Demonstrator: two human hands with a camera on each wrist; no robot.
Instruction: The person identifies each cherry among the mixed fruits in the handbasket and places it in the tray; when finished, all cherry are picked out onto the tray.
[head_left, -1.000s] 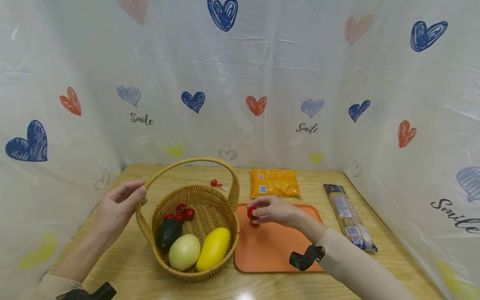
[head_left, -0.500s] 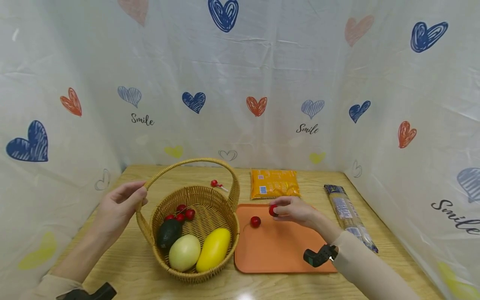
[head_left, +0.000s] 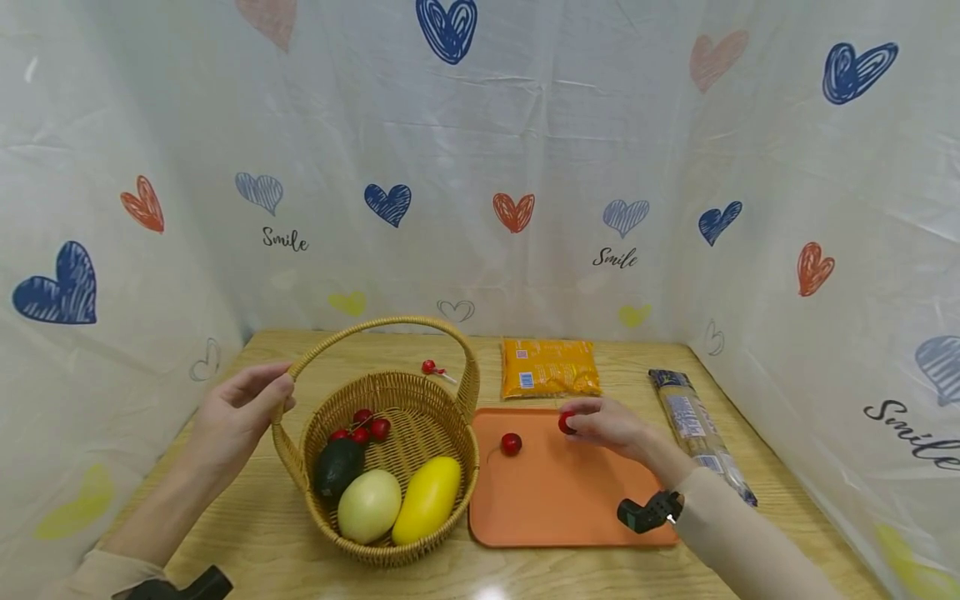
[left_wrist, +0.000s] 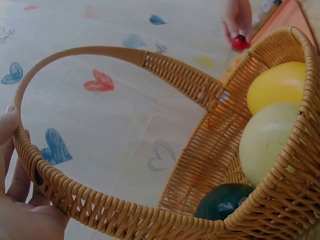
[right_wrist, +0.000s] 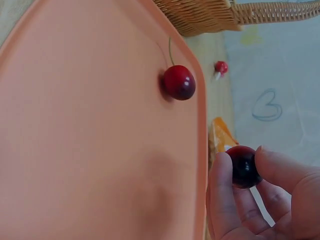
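Pinching a glossy cherry (right_wrist: 243, 168), right hand (head_left: 609, 426) might squirt it, if squeezed unevenly, toward the loose cherry (head_left: 511, 444) left of the grip; left hand (head_left: 234, 410) holds basket handle (left_wrist: 120, 54).

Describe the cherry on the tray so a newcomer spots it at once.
Right of the wicker basket lies an orange tray. Toward its far left corner sits a dark red cherry with a stem. It alone lies on the tray; the held cherry is in the right hand.
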